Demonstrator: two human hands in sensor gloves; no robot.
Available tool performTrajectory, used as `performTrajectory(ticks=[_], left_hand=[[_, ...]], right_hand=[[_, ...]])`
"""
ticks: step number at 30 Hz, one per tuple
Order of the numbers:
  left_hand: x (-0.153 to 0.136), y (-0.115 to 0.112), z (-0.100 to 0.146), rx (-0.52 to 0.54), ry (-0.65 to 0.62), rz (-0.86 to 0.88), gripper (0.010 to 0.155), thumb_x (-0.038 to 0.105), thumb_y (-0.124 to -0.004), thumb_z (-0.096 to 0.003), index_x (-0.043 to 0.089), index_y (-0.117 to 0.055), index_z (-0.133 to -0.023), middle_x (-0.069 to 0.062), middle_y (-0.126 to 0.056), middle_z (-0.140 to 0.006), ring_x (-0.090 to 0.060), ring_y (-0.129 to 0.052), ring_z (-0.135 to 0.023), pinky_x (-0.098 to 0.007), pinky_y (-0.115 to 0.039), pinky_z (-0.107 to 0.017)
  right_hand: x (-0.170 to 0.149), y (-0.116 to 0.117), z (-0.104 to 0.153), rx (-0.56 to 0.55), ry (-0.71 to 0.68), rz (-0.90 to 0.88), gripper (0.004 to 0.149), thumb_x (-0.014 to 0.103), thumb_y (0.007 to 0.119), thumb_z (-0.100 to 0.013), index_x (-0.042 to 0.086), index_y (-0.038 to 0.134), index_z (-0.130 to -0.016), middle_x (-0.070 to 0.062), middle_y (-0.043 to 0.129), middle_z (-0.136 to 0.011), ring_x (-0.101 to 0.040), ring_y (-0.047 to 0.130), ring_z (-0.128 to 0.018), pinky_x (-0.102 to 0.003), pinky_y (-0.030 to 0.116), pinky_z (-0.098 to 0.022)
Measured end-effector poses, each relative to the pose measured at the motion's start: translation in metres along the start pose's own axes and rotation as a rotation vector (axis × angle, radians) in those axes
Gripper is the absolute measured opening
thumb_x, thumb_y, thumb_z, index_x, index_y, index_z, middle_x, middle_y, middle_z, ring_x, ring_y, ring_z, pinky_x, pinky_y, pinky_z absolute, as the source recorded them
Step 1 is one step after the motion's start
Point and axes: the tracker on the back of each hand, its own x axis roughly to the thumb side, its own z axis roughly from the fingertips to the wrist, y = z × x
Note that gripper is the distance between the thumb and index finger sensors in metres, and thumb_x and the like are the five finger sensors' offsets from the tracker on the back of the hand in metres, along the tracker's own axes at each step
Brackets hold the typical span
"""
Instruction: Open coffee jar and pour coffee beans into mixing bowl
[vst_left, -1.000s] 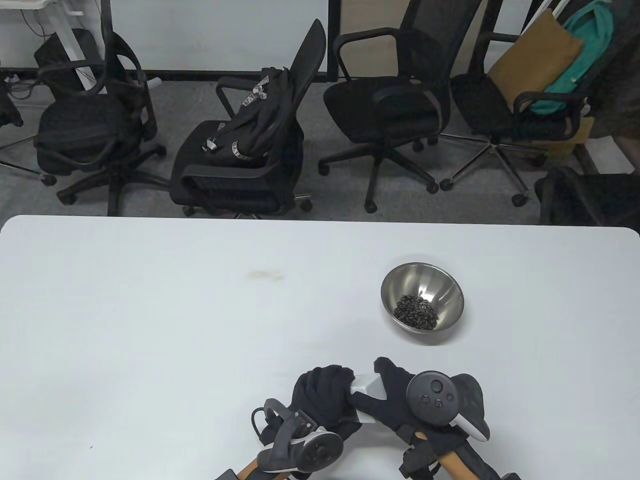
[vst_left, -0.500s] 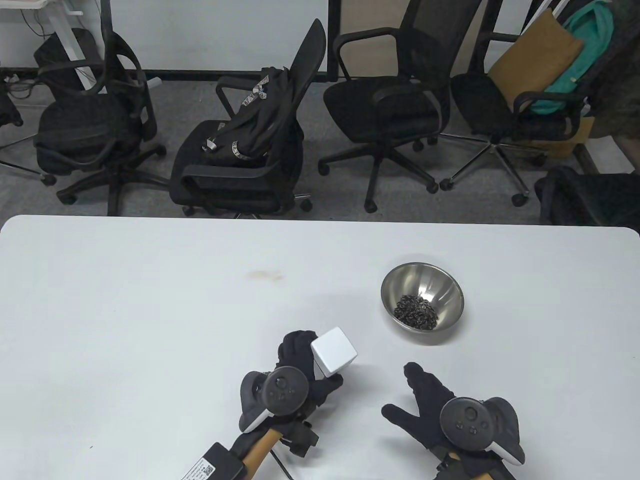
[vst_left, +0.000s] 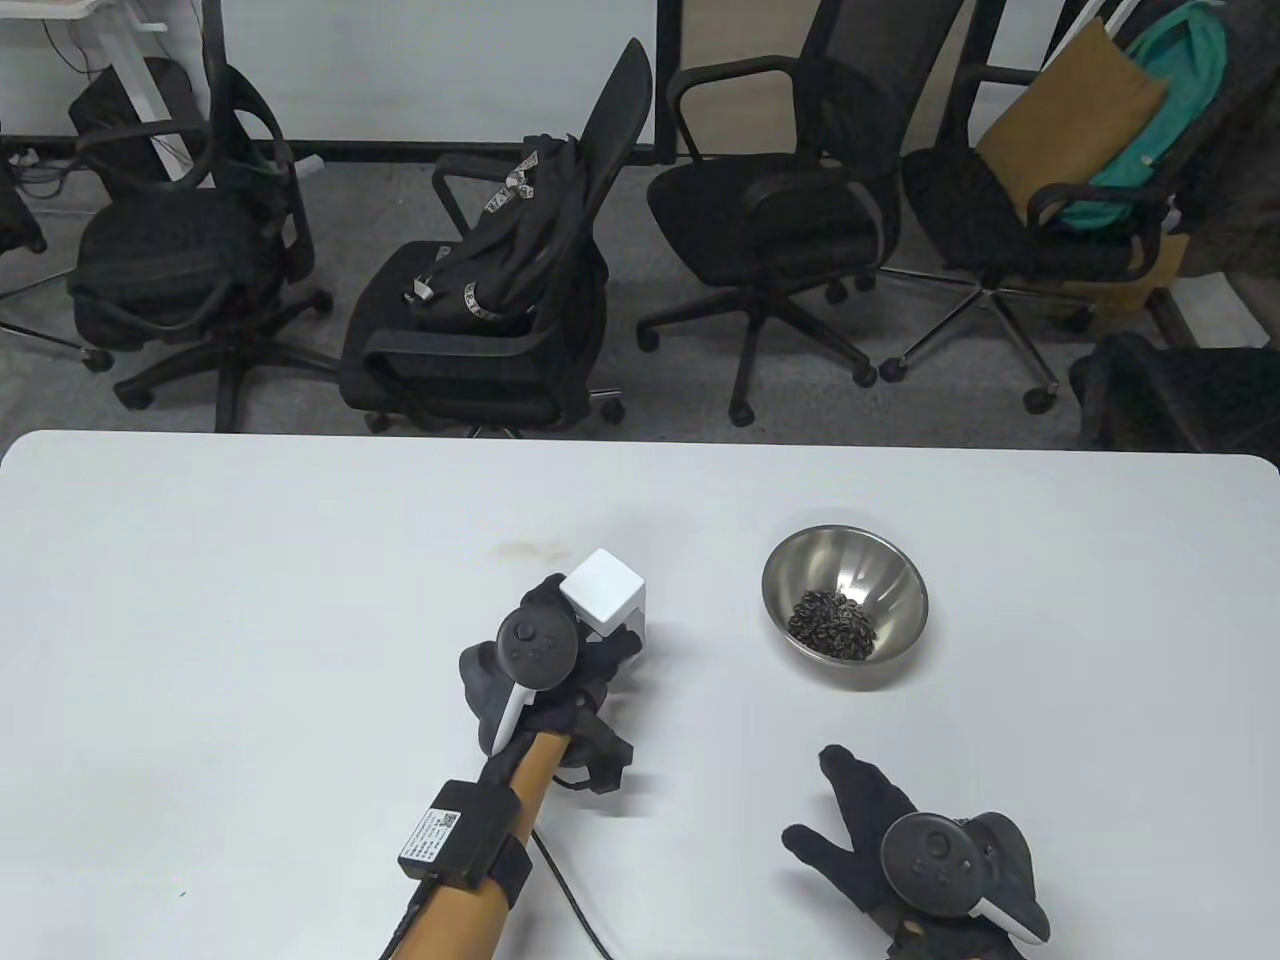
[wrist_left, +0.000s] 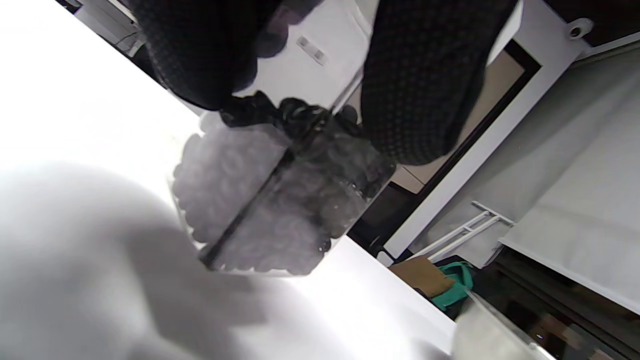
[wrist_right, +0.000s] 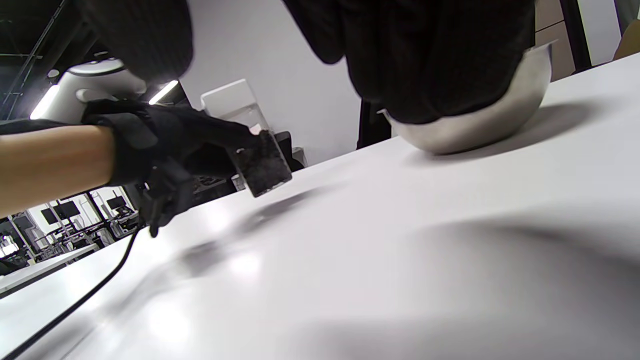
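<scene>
My left hand (vst_left: 610, 640) grips the coffee jar (vst_left: 603, 592), a clear square jar with a white cube lid on top, left of the bowl near the table's middle. In the left wrist view my fingers (wrist_left: 415, 85) wrap the jar (wrist_left: 280, 200), which holds dark beans, low over the table. The right wrist view shows the jar (wrist_right: 260, 165) slightly tilted. The steel mixing bowl (vst_left: 880, 570) holds a small heap of coffee beans (vst_left: 832, 625). My right hand (vst_left: 815, 800) lies open and empty, fingers spread, near the front edge, below the bowl.
The white table (vst_left: 250, 600) has a faint brown stain (vst_left: 525, 548) just beyond the jar. A cable (vst_left: 570, 900) runs from my left forearm over the table. Several office chairs (vst_left: 500, 290) stand past the far edge.
Both hands held the jar at the front edge. The right hand let go and moved right, spread open. The left hand carried the jar away from me toward the table's middle.
</scene>
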Motion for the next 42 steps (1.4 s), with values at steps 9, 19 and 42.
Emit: performTrajectory(ticks=[9, 19, 42], left_hand=[[-0.006, -0.015, -0.022, -0.018, 0.067, -0.059, 0.097, 0.045, -0.102, -0.0428, 0.000, -0.047, -0.108, -0.026, -0.059, -0.106, -0.040, -0.085, -0.094, -0.039, -0.089, -0.064], [-0.020, -0.018, -0.012, -0.165, 0.075, -0.022, 0.105, 0.045, -0.093, -0.0515, -0.011, -0.031, -0.115, -0.040, -0.043, -0.112, -0.057, -0.068, -0.099, -0.056, -0.074, -0.070], [0.003, 0.006, 0.127, -0.228, -0.610, -0.093, 0.081, 0.050, -0.081, -0.0571, 0.007, -0.052, -0.119, -0.026, -0.059, -0.115, -0.051, -0.073, -0.100, -0.056, -0.074, -0.071]], right_hand=[[0.002, 0.008, -0.001, 0.036, -0.031, 0.037, 0.083, 0.053, 0.069, -0.061, -0.007, 0.045, -0.113, -0.037, 0.061, -0.103, -0.054, 0.074, -0.086, -0.061, 0.072, -0.062], [0.001, 0.007, 0.000, 0.031, -0.035, 0.026, 0.085, 0.052, 0.069, -0.061, -0.008, 0.040, -0.113, -0.038, 0.058, -0.104, -0.054, 0.072, -0.087, -0.060, 0.071, -0.064], [-0.009, 0.004, 0.001, -0.037, -0.038, -0.005, 0.083, 0.052, 0.069, -0.061, -0.006, 0.040, -0.113, -0.037, 0.057, -0.105, -0.053, 0.071, -0.089, -0.061, 0.069, -0.065]])
